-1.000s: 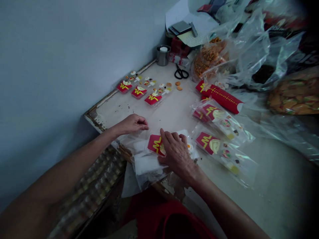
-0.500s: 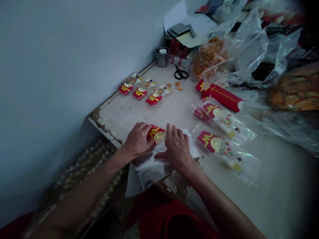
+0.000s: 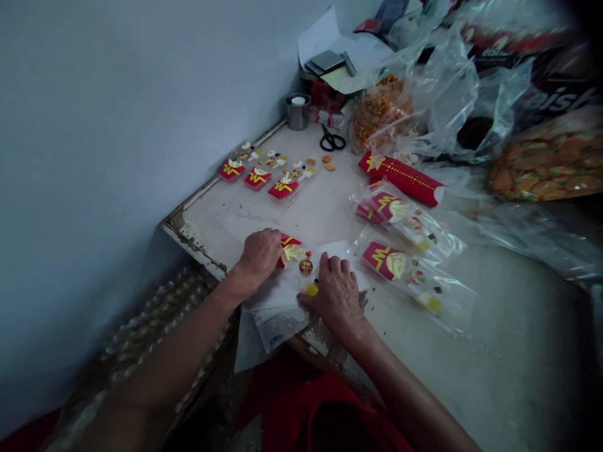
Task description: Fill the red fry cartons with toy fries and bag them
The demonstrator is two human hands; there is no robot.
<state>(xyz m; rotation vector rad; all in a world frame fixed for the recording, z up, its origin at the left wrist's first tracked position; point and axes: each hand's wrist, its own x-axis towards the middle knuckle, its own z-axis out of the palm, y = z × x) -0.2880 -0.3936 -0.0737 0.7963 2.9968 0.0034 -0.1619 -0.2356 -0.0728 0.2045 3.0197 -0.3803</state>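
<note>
A: Head view. Left hand [image 3: 259,254]?
B: Fingers curled, pinching the red card [image 3: 288,246] at its left end, near the table's [image 3: 494,351] front corner. The card lies on a stack of clear bags [image 3: 277,307].
A: Right hand [image 3: 336,292]?
B: Flat, fingers pressed together, palm down on the bags just right of the card. Small round pieces [image 3: 306,267] show between the two hands, a yellow one [image 3: 311,289] touching the right thumb.
A: Around it?
B: Two filled packets [image 3: 405,270] to the right, three small packets [image 3: 258,174] near the wall, scissors [image 3: 331,140], metal cup [image 3: 298,112], red box [image 3: 400,176], big plastic bags [image 3: 438,107] further back.
</note>
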